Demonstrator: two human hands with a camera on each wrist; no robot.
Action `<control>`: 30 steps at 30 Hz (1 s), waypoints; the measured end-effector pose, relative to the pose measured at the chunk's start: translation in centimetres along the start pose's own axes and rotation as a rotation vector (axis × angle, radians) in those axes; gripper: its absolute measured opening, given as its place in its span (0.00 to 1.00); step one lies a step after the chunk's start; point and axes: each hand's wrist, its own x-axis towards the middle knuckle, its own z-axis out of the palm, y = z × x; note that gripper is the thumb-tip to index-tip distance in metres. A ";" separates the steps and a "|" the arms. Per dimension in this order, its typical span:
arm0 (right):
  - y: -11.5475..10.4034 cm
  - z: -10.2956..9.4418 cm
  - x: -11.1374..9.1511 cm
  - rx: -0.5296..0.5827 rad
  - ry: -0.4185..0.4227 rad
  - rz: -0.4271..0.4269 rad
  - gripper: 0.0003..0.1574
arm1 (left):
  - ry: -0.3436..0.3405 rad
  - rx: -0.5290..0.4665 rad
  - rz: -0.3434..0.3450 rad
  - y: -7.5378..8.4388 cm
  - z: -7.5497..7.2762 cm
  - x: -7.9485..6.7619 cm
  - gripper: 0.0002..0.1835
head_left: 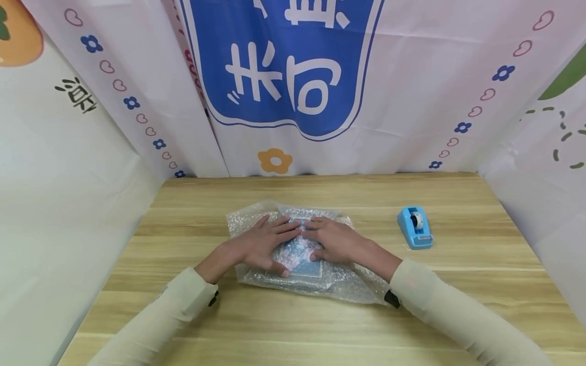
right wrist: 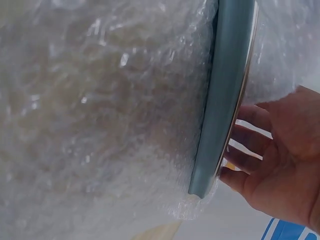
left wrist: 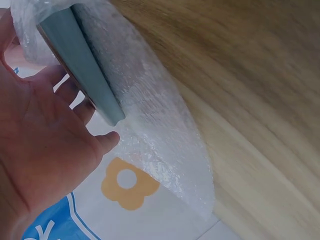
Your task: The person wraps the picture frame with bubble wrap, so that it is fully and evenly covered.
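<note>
A flat rectangular item (head_left: 299,256) with a pink floral print on blue and a pale border line lies on a sheet of bubble wrap (head_left: 361,282). Both wrist views show its thick teal side (left wrist: 82,65) (right wrist: 222,100) with a thin shiny edge. My left hand (head_left: 263,246) rests on the left part of it, fingers spread and fairly straight. From the right, my right hand (head_left: 336,240) lies over its upper right part, fingers extended toward the left fingertips. The wrap (right wrist: 100,100) spreads out beyond the item on both sides. The palms cover parts of the print.
A blue tape dispenser (head_left: 415,240) with a roll of tape stands on the wooden table (head_left: 297,330), to the right of the wrap. Printed white cloth (head_left: 412,101) hangs along the back and both sides of the table.
</note>
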 end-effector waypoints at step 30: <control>-0.1 -0.1 -0.1 0.001 0.015 0.005 0.44 | 0.421 -0.492 -0.468 -9.1 -0.2 -6.4 0.47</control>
